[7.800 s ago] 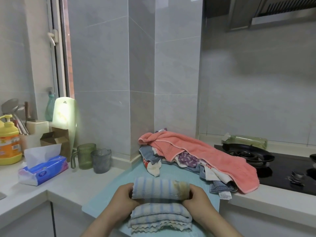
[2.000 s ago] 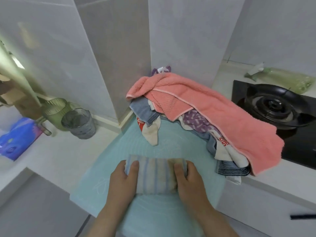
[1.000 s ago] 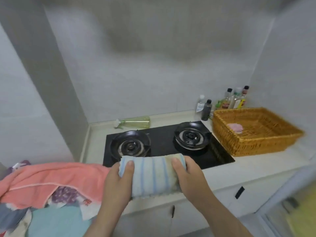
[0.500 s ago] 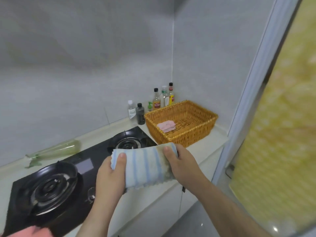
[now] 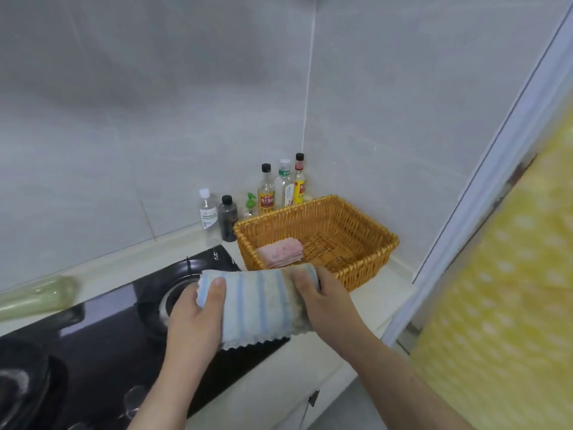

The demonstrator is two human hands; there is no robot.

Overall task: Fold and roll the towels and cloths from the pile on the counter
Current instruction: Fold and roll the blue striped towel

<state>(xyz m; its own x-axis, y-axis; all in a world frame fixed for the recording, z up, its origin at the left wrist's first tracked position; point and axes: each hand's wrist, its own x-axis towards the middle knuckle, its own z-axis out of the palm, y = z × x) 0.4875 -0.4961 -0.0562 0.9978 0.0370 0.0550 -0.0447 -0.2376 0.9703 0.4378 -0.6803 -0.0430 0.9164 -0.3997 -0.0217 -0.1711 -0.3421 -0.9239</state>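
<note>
Blue-striped towel (image 5: pixel 259 305), rolled, hung over the hob (image 5: pixel 105 333); left hand (image 5: pixel 189 324) and right hand (image 5: pixel 325 305) each had its grip curled round one end.

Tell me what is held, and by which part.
The rolled blue-striped cloth towel: left hand grips its left end, right hand its right end.

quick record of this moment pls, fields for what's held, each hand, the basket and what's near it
held: blue-striped rolled towel, in the air over the stove edge
left hand: left hand grips the roll's left end, thumb on top
right hand: right hand grips the roll's right end
basket: wicker basket, right of the stove, holds one folded pink cloth
nearby: bottles upright in the corner behind the basket
stage: roll not yet in the basket
</note>
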